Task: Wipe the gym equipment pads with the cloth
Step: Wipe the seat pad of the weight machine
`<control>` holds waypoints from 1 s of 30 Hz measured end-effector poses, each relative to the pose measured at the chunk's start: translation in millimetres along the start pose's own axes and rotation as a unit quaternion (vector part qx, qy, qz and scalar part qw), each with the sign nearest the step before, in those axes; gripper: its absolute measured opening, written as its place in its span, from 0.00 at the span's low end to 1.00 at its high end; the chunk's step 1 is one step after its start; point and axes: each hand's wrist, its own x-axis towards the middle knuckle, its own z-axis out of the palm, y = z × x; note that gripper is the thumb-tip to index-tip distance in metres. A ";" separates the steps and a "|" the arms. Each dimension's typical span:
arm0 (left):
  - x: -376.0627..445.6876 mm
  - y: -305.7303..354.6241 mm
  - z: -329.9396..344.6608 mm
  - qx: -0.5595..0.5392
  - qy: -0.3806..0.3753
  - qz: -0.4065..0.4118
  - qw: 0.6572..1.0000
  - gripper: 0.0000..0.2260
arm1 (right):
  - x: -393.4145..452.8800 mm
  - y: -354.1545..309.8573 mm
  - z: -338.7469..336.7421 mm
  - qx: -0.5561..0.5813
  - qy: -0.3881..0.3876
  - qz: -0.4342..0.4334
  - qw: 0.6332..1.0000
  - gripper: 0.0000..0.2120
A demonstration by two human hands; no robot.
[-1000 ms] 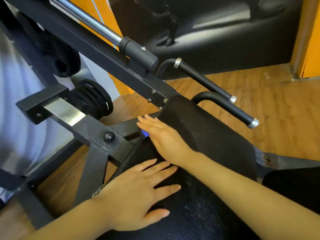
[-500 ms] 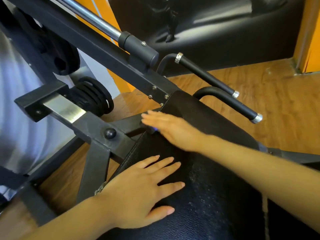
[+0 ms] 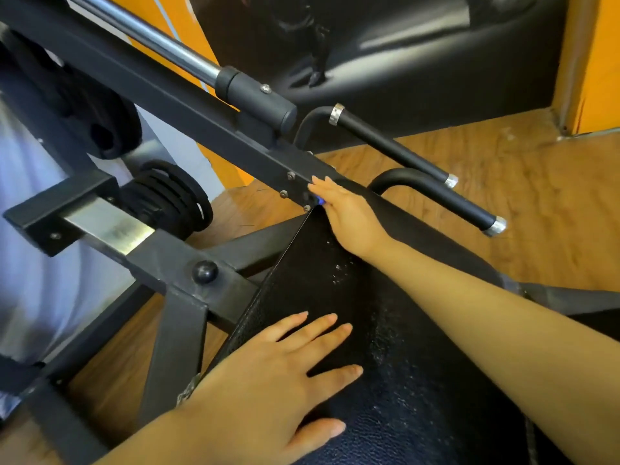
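Two hands lie on one black textured pad (image 3: pixel 352 297) in the single head view. The left hand (image 3: pixel 278 374) rests palm-down on the pad's near part by its left edge, its fingers (image 3: pixel 315 330) straight and spread apart, holding nothing. The right hand (image 3: pixel 349 216) reaches across to the pad's far upper corner, where the pad meets the dark steel frame (image 3: pixel 188 105); its fingers are straight and pressed together, flat on the surface. Only a small blue sliver of the cloth (image 3: pixel 321 201) shows beneath those fingertips, right at the corner beside the frame's bolts, so whether the fingers curl round it I cannot tell; they appear to press it flat. Fine pale specks dot the pad between the two hands.

Beyond the pad, two black padded handles with silver end caps (image 3: pixel 436 196) stick out to the right over a wooden floor (image 3: pixel 536 196). A chrome bar (image 3: pixel 167 45) runs along the top of the frame into a dark sleeve. Black weight plates (image 3: pixel 167 196) sit on the left, behind a square steel tube.
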 end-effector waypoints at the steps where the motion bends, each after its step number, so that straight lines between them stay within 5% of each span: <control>1: 0.3 -0.4 0.9 0.001 -0.002 0.001 1.000 0.23 | 2.1 1.8 -1.2 0.000 0.010 0.020 1.000 0.20; 11: -2.0 -1.1 -4.7 0.005 -0.009 -0.005 1.000 0.22 | -14.6 34.3 -24.1 -0.042 0.068 0.253 0.964 0.22; 19: 1.5 -4.9 -0.3 0.015 -0.016 0.012 1.000 0.22 | -9.6 -20.3 -0.9 -0.021 0.003 0.045 0.999 0.24; 30: 1.3 -5.2 1.7 0.023 -0.016 0.008 1.000 0.23 | -58.5 50.8 -33.5 -0.024 0.098 0.206 0.973 0.21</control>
